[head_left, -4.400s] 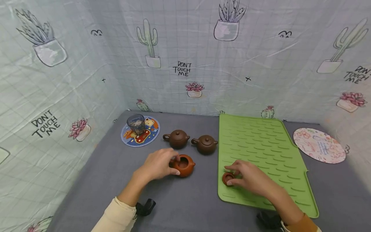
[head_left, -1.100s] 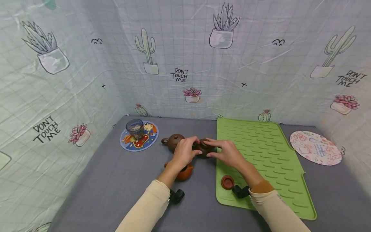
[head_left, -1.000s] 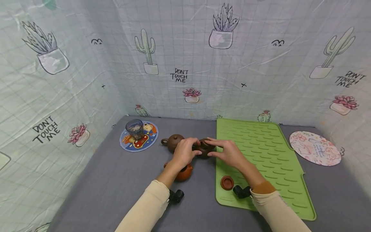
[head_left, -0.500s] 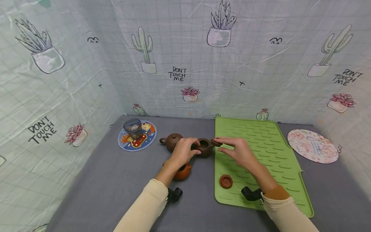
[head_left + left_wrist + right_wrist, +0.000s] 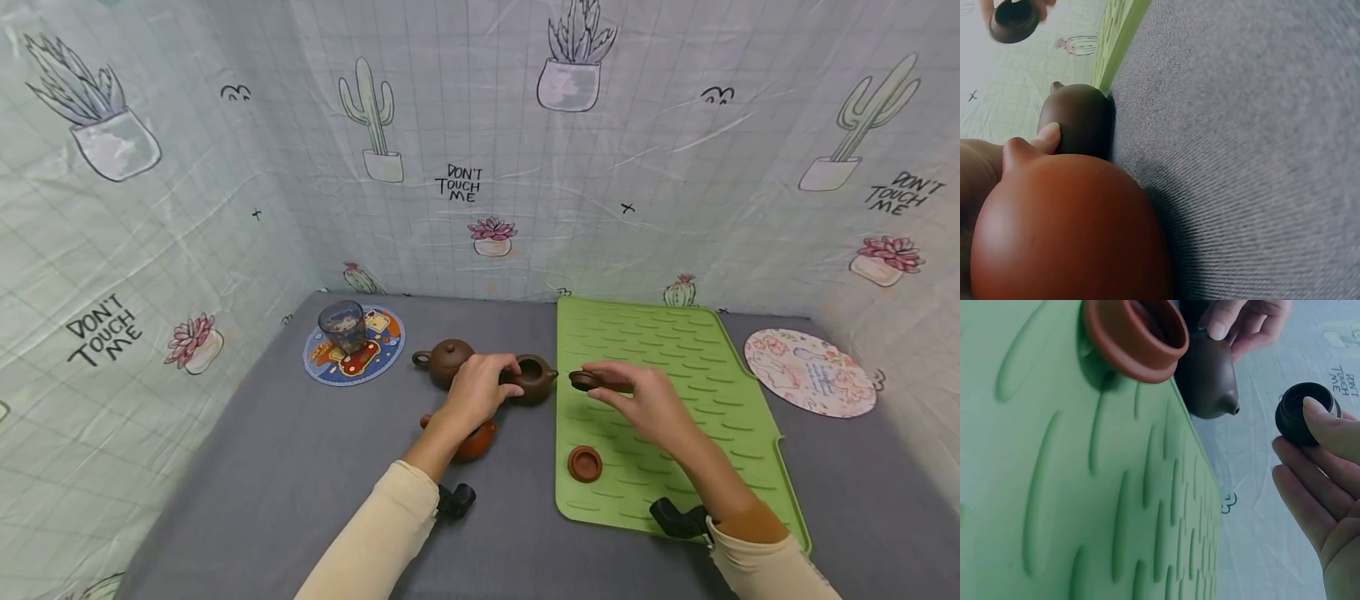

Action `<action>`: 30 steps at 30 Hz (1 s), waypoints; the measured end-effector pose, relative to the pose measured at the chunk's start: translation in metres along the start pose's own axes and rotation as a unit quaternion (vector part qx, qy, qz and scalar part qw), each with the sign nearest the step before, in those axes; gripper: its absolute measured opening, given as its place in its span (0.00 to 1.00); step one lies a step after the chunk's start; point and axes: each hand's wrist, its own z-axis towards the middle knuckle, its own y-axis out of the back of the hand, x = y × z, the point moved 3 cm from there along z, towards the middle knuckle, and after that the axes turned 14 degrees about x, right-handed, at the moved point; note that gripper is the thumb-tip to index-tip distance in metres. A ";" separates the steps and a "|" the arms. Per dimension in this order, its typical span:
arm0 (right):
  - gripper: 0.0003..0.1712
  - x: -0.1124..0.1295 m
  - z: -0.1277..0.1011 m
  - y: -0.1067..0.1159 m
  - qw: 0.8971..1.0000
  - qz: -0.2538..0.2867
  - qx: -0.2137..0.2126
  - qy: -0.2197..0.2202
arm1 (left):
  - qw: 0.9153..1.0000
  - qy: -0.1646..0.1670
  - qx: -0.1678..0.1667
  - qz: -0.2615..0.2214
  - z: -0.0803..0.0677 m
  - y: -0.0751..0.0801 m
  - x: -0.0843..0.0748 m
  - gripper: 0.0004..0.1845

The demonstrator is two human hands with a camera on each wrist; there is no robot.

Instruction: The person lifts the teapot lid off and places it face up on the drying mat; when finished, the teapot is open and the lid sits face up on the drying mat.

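Dark lid (image 5: 583,381) in right hand (image 5: 649,406), above green mat (image 5: 675,400).

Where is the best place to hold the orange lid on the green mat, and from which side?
Probably pinch the orange lid by its raised rim from above. It lies upside down on the mat, hollow upward, so the knob is underneath. Nothing crowds it.

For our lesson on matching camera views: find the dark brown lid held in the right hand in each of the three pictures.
Head view: dark brown lid centre, pinched above the green mat.
Left wrist view: top left corner, in fingertips.
Right wrist view: right of centre, between thumb and fingers.
Shared landmark: the open dark brown teapot beside the mat's edge.
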 end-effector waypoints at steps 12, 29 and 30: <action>0.19 -0.007 -0.009 0.000 1.000 -0.008 -0.024 0.015 | 1.000 0.009 0.006 0.013 0.002 0.001 0.000 0.12; 0.14 -0.016 -0.013 -0.014 1.000 0.005 0.020 0.013 | 1.000 0.013 0.008 0.016 0.003 0.002 0.001 0.11; 0.15 -0.017 -0.013 -0.016 1.000 0.000 0.024 0.011 | 1.000 0.013 0.009 0.015 0.003 0.002 0.000 0.12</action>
